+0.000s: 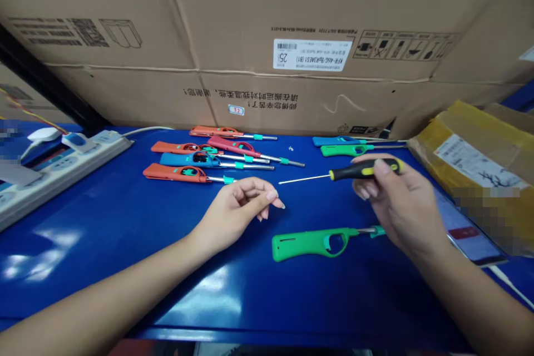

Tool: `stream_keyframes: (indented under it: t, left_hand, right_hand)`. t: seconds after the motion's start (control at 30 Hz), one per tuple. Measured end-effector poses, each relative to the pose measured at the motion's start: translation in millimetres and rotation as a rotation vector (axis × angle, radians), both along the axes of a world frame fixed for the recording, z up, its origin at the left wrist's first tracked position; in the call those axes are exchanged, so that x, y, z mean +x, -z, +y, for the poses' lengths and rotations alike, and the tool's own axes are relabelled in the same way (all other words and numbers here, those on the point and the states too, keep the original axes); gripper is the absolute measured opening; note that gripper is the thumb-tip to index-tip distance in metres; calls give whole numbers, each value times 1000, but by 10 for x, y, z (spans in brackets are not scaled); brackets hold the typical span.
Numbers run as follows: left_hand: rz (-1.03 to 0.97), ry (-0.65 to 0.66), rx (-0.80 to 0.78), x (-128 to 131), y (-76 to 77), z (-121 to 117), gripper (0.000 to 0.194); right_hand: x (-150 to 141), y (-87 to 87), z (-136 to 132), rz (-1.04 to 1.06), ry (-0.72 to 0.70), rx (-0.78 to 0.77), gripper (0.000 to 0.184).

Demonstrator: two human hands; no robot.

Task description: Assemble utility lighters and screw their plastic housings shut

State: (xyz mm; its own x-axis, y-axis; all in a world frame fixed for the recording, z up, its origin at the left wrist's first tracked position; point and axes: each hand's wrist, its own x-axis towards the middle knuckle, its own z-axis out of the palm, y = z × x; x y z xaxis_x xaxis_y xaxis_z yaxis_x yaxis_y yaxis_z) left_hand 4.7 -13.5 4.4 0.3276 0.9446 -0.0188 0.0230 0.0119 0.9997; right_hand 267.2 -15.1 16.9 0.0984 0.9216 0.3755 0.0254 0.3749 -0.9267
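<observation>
My right hand [398, 200] is wrapped round the black and yellow handle of a screwdriver [352, 171], its thin shaft pointing left. Close to the tip, my left hand [244, 206] is closed in a pinch of thumb and forefinger. Whatever may be between those fingertips is too small to make out. Below the screwdriver, a green gas lighter [306, 243] lies on the blue table [233, 300], its metal nozzle toward the right. Part of the nozzle end is hidden behind my right hand.
Several orange, red and blue lighters lie behind my left hand, including an orange lighter [175, 173]. A blue lighter [331, 141] and a green lighter [342, 150] lie farther right. A power strip [95, 147] runs along the left; a taped carton [467, 150] and phone [471, 233] are right. Cardboard [233, 22] stands behind.
</observation>
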Motion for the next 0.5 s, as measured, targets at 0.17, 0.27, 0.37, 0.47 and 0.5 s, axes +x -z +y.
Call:
stream_keyframes:
  t: [0.17, 0.27, 0.37, 0.47, 0.5]
  left_hand:
    - [128, 99, 132, 38, 34, -129, 17]
    - [306, 128, 363, 19, 66, -171, 11]
    - [456, 154, 586, -3, 98, -173, 9]
    - [529, 177, 670, -12, 130, -154, 9]
    - [547, 179, 682, -13, 139, -147, 9]
  right_hand:
    - [7, -83, -87, 55, 25, 75, 27]
    - [-16, -68, -152, -52, 119, 184, 26]
    - [-56, -14, -196, -135, 235, 345, 26]
    - [-89, 46, -211, -178, 217, 389, 24]
    - [-97, 62, -210, -188, 201, 380, 24]
